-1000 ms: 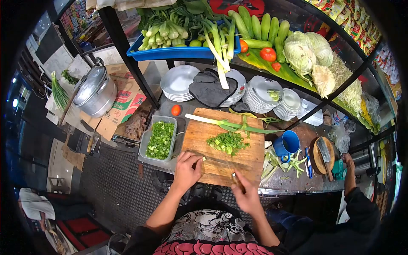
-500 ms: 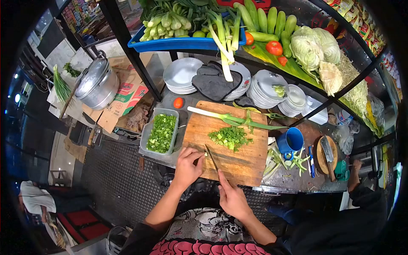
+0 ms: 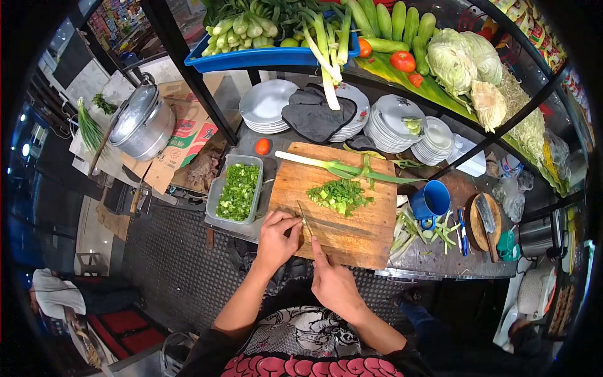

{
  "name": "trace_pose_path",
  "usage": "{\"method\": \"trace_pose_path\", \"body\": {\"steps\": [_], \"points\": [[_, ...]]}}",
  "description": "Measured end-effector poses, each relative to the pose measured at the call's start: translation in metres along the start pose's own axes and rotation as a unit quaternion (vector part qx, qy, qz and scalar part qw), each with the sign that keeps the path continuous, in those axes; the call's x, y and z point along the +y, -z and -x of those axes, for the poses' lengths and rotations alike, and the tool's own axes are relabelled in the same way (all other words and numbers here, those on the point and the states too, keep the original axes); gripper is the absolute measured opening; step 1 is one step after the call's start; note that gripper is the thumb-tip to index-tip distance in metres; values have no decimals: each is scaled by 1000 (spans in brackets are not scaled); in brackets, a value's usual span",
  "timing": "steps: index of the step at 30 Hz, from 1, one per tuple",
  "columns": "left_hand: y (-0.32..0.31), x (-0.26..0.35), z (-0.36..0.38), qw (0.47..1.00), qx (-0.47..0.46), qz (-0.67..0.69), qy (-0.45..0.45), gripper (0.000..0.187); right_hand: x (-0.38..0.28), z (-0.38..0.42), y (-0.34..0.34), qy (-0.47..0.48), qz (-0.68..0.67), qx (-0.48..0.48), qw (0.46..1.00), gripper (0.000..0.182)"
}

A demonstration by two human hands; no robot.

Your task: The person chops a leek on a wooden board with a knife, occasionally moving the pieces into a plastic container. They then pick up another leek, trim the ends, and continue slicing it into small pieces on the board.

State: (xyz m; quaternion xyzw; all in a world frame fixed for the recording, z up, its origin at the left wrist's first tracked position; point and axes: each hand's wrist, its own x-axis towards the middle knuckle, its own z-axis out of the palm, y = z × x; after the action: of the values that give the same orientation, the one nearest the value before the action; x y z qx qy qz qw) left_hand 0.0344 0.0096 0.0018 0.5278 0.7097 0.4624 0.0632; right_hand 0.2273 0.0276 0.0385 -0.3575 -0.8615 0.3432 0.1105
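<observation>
My left hand (image 3: pixel 277 239) is at the left front edge of the wooden cutting board (image 3: pixel 370 242), fingers pinched on a small pale vegetable piece (image 3: pixel 304 221), mostly hidden. In my right hand (image 3: pixel 338 286) is a knife (image 3: pixel 306 221), its blade slanting up and left beside my left fingertips. Chopped green leaves (image 3: pixel 340 197) lie heaped mid-board. Behind the heap, a leek (image 3: pixel 314 161) with a white stem and long green leaves stretches across the board. Left of the board stands a clear plastic container (image 3: pixel 213 195) holding chopped greens (image 3: pixel 237 191).
Stacked plates (image 3: pixel 267 103), a grey cloth (image 3: pixel 317 113) and a tomato (image 3: pixel 262 146) sit behind the board. To the right are leek trimmings (image 3: pixel 408 232), a blue mug (image 3: pixel 432 200) and a cleaver (image 3: pixel 485 217) on a round board. Overhead, a shelf carries a blue vegetable tray (image 3: pixel 270 60) and cabbages (image 3: pixel 455 60).
The knife and my right hand have shifted left, bringing the blade against my left fingertips. At the right, another person's hand has left the area by the round board. The view has shifted slightly.
</observation>
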Motion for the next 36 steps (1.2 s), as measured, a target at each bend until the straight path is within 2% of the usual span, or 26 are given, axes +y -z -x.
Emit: {"method": "trace_pose_path", "body": {"steps": [2, 5, 8, 12, 17, 21, 24, 27, 31, 34, 36], "points": [[0, -1, 0, 1000, -2, -1, -1, 13, 1, -3, -2, 15, -1, 10, 1000, 73], [1, -1, 0, 1000, -4, -1, -3, 12, -1, -6, 0, 0, 18, -33, 999, 77], [0, -2, 0, 1000, -2, -3, -5, 12, 3, -6, -10, 36, 34, 26, 998, 78], [-1, -2, 0, 1000, -4, -8, -3, 13, 4, -7, -15, 31, 33, 31, 998, 79], [-1, -1, 0, 1000, -1, -11, -13, 13, 7, 26, -7, -3, 26, 7, 1000, 80], [0, -1, 0, 1000, -10, 2, 3, 13, 4, 59, 14, -51, -2, -20, 998, 72], [-3, -4, 1, 1000, 15, 3, -11, 12, 9, 64, 17, -17, -43, 1, 999, 76], [-4, -6, 2, 1000, 15, 1, -14, 11, 8, 44, 9, -6, -29, 17, 999, 73], [-2, -3, 0, 1000, 12, -3, -10, 10, 11, 11, -7, 57, -46, 80, 994, 71], [-3, -3, 0, 1000, 11, -3, -9, 10, 2, 2, -1, -27, -40, 0, 999, 66], [-3, -5, 1, 1000, 10, 0, -8, 10, 4, 0, -4, -16, -41, 9, 999, 67]]}}
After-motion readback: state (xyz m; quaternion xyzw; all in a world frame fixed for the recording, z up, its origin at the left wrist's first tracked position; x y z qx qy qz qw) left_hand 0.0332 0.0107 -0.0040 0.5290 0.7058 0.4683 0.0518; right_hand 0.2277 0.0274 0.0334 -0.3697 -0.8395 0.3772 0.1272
